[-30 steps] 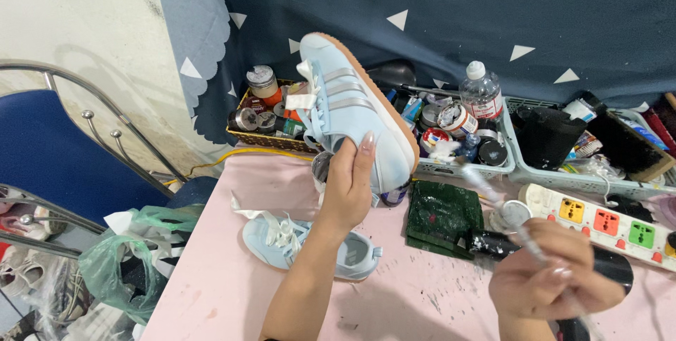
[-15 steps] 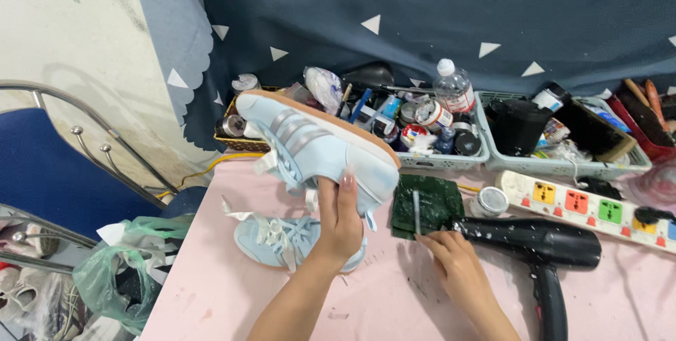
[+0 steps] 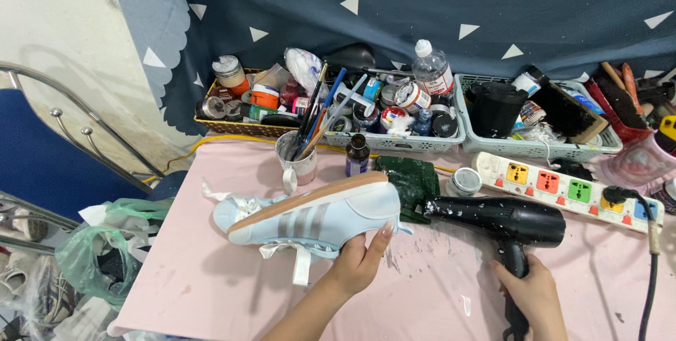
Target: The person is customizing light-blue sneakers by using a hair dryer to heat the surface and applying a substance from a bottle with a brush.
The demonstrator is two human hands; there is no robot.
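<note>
with left hand (image 3: 359,265) fingers wrapped around the pale blue sneaker (image 3: 317,218), right hand (image 3: 533,297) closed on the black hair dryer (image 3: 503,220), keep its nozzle just beside the heel.

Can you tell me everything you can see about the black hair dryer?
The hair dryer is black, looks plastic, and is speckled with white spots like dried paint. Its barrel lies level above the pink table, nozzle pointing left at the heel of the blue shoe, close to it; whether they touch is unclear. The handle points down, gripped by the right hand. Its lower end is hidden.
</note>
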